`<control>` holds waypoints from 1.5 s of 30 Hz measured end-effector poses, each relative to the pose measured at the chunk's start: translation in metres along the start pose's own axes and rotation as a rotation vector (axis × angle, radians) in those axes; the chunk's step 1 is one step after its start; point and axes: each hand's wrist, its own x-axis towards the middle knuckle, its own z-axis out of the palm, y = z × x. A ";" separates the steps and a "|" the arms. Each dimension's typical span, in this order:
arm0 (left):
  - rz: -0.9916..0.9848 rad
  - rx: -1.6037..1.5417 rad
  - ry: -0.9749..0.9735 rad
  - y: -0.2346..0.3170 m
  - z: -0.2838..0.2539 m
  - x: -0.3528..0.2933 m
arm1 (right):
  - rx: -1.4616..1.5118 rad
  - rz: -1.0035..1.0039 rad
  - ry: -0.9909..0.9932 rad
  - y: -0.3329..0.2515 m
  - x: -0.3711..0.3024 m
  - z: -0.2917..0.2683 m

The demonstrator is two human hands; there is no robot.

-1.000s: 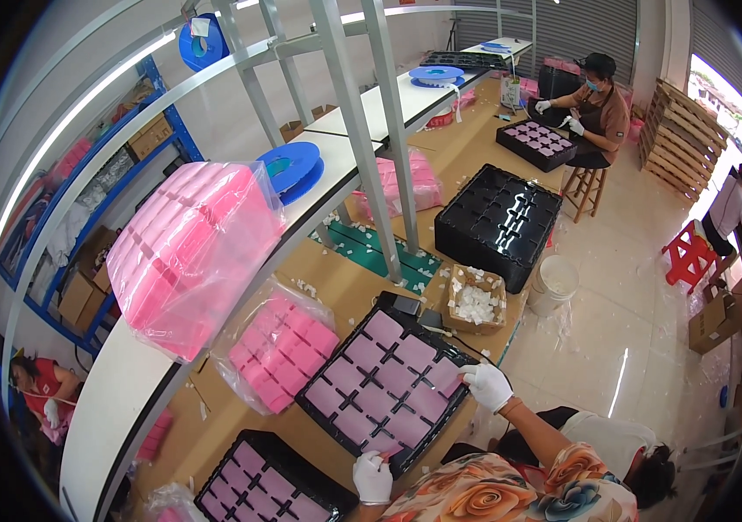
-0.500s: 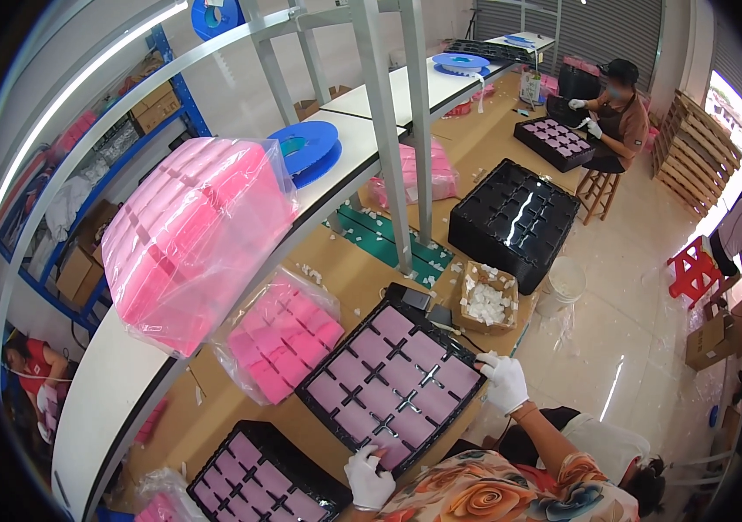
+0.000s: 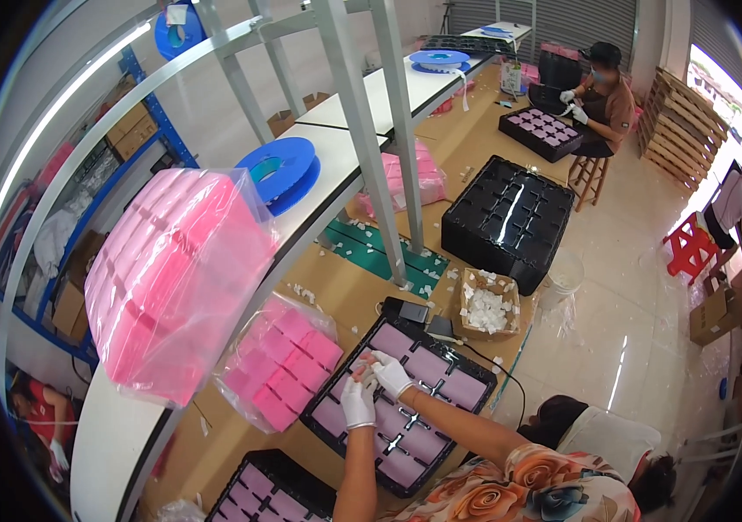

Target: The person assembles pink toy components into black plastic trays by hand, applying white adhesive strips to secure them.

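Both my hands, in white gloves with bare fingertips, meet over the far left part of a black tray [image 3: 486, 383] filled with pale purple foam blocks. My left hand [image 3: 358, 403] is closed, its fingertips against those of my right hand [image 3: 391, 374], which is pinched too. Whatever lies between the fingers is too small to make out. Black cross-shaped gaps separate the blocks. Left of the tray lies a clear bag of pink foam blocks [image 3: 282, 364]. Nearer to me stands a second black tray with purple blocks [image 3: 253, 491], cut off by the lower edge.
An open carton of white scraps [image 3: 486, 304] stands beyond the tray, beside a small dark device [image 3: 406, 310] with a cable. Farther off are stacked black trays [image 3: 510, 222] and a co-worker [image 3: 606, 100]. A large bag of pink foam [image 3: 179, 270] rests on the white shelf [image 3: 114, 444].
My hands have left the tray's near and right edges and come together over its far left part. The view has shifted slightly. The far co-worker's hands have moved up from the tray.
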 end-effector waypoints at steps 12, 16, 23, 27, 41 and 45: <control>0.127 0.500 0.212 0.027 -0.031 -0.009 | 0.740 0.206 0.217 0.014 0.046 -0.034; 0.139 0.266 0.239 0.020 -0.054 -0.023 | 0.556 0.105 0.136 0.013 0.064 -0.044; 0.244 0.596 0.395 0.027 -0.056 -0.039 | -0.550 -0.343 0.312 -0.016 0.048 -0.044; 0.364 0.977 0.480 0.031 -0.062 -0.050 | -0.759 -0.475 0.317 -0.029 0.048 -0.042; 0.450 0.972 0.434 0.037 -0.076 -0.079 | -0.499 -0.479 0.431 -0.033 -0.006 -0.037; 0.299 0.629 0.217 0.053 -0.005 -0.127 | -0.328 -0.451 0.145 -0.031 -0.119 -0.001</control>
